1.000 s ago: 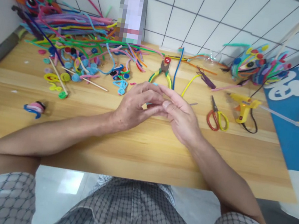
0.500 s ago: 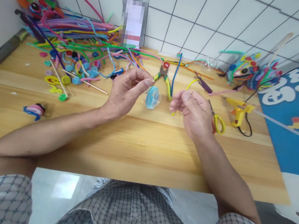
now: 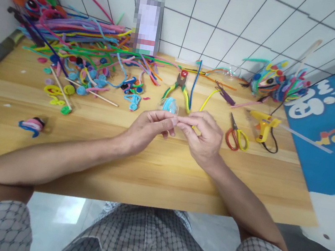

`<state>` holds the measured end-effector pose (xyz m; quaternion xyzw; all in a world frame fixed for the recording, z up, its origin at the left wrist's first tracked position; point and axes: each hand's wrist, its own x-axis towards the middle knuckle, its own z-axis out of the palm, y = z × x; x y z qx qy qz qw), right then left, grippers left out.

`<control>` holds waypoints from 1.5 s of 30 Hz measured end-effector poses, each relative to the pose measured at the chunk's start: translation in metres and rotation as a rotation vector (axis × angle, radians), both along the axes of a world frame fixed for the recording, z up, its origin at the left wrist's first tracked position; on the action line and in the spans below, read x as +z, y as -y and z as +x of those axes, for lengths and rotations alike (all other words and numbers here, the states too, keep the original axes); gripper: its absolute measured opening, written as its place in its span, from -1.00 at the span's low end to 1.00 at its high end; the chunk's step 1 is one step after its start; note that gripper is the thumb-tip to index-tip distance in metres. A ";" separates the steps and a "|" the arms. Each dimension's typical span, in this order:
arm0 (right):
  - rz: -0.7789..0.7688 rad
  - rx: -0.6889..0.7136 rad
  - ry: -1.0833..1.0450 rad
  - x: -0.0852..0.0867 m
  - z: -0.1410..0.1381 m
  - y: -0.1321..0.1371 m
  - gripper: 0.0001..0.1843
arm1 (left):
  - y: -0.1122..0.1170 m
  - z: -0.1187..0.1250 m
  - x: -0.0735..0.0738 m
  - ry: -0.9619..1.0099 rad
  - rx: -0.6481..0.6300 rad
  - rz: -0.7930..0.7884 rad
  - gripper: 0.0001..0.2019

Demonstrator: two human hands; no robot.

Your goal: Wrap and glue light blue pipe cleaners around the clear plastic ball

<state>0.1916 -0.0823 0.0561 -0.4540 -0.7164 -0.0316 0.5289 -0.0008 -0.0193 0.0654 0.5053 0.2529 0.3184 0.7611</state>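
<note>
My left hand (image 3: 150, 129) and my right hand (image 3: 202, 135) meet over the middle of the table, fingertips pinched together. Whatever sits between them is too small or hidden to make out. Just behind the fingers lies a clear plastic ball (image 3: 169, 105) with light blue pipe cleaner wound inside, its lower part covered by my hands. Beyond it, green-and-yellow pliers (image 3: 180, 86) rest with their handles spread, a red piece at the jaws. A yellow pipe cleaner (image 3: 206, 101) runs down behind my right hand.
Scissors (image 3: 236, 137) and a yellow glue gun (image 3: 263, 126) lie on the right. Pipe cleaners (image 3: 80, 33) are heaped at the back left, with coiled pieces and sticks before them. A phone (image 3: 147, 24) leans on the wall. Decorated balls (image 3: 268, 80) stand at the back right.
Both hands have come together and nearer to me, fingertips now meeting in front of the clear ball. The scissors and light blue coiled pieces are uncovered.
</note>
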 end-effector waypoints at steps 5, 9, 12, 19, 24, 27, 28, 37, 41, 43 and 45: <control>-0.144 -0.012 -0.207 0.005 0.001 -0.002 -0.65 | 0.007 -0.003 0.001 -0.018 -0.049 0.114 -0.70; -0.443 -0.009 -0.600 0.016 -0.002 -0.003 -0.44 | 0.013 -0.005 -0.004 -0.029 -0.115 0.291 -0.77; -0.526 0.010 -0.722 0.020 0.004 -0.008 -0.47 | 0.016 -0.005 -0.011 -0.043 -0.162 0.338 -0.79; -0.230 -0.180 -0.661 0.030 0.068 -0.029 -0.70 | 0.017 -0.002 -0.036 -0.137 -0.281 0.648 -0.77; -0.047 -0.372 -0.677 0.038 0.130 -0.041 -0.84 | 0.019 0.001 -0.057 -0.103 -0.272 0.893 -0.74; -0.039 -0.458 -0.640 0.033 0.157 -0.042 -0.87 | 0.021 0.004 -0.063 -0.090 -0.265 0.975 -0.75; -0.055 -0.478 -0.633 0.030 0.163 -0.042 -0.87 | 0.022 0.005 -0.063 -0.089 -0.266 0.986 -0.75; -0.314 -0.444 -0.523 -0.006 0.188 -0.044 -0.89 | 0.024 0.007 -0.064 -0.119 -0.295 1.009 -0.78; -0.406 -0.386 -0.637 -0.009 0.187 -0.048 -0.86 | 0.025 0.007 -0.064 -0.127 -0.291 1.018 -0.78; -0.460 -0.400 -0.700 -0.009 0.183 -0.050 -0.81 | 0.025 0.007 -0.064 -0.125 -0.284 1.026 -0.79; -0.523 -0.416 -0.728 -0.010 0.179 -0.052 -0.81 | 0.025 0.006 -0.064 -0.124 -0.280 1.036 -0.79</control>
